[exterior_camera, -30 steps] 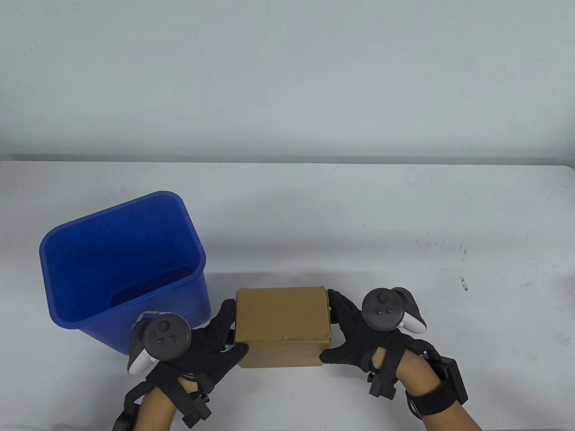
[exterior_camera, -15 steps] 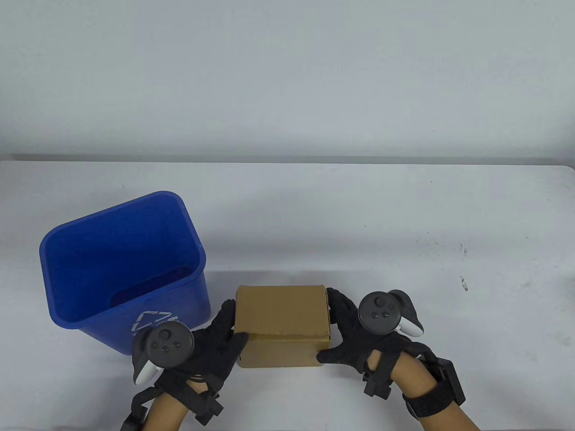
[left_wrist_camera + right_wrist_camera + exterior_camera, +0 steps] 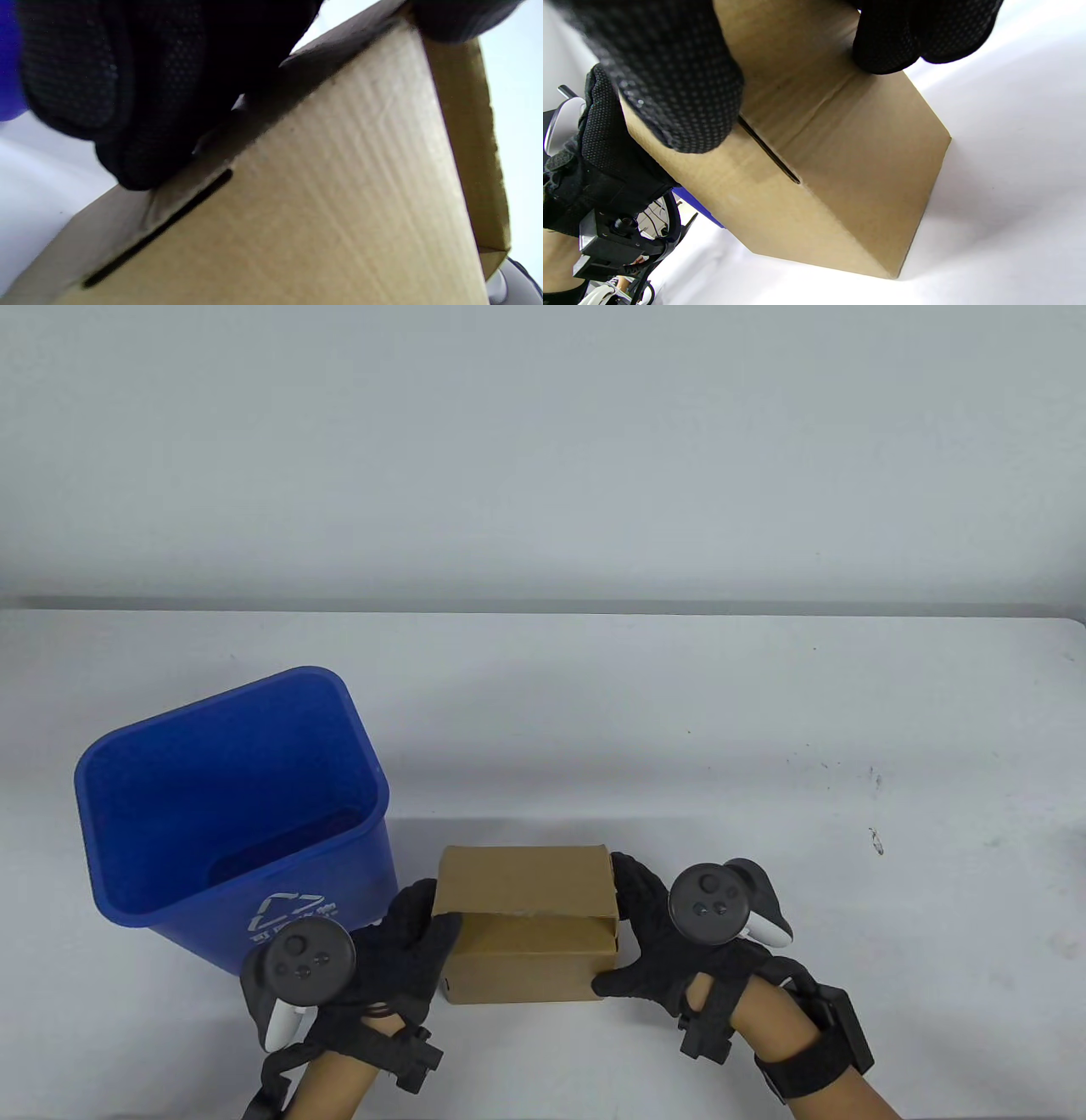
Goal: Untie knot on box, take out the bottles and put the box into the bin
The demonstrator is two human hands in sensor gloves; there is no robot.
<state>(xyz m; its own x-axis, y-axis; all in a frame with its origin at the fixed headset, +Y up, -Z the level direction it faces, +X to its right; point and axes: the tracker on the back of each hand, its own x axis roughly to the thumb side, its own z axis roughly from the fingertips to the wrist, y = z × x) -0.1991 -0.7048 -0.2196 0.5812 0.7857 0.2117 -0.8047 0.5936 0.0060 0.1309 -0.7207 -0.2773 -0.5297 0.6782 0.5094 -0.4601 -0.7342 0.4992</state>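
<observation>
The brown cardboard box (image 3: 526, 959) sits on the table near its front edge, beside the blue bin (image 3: 356, 865). Its lid (image 3: 522, 882) is tilted up at the front, leaving a dark gap with a folded flap showing. My left hand (image 3: 405, 940) grips the box's left end, its thumb at the lid's front left corner. My right hand (image 3: 653, 937) holds the right end, with the thumb low on the front face. The left wrist view shows the box (image 3: 339, 190) close up under my fingers (image 3: 140, 106); the right wrist view shows the box (image 3: 840, 169). No string or bottles are visible.
The bin stands open and tilted toward me at the left, a recycling mark on its front wall. The white table (image 3: 721, 746) stretches behind and to the right of the box. A grey wall rises beyond the table's far edge.
The lid's front edge has risen, opening a gap above the front wall. The left hand has slid toward me and its thumb now sits at the lid's corner. The right hand barely moved.
</observation>
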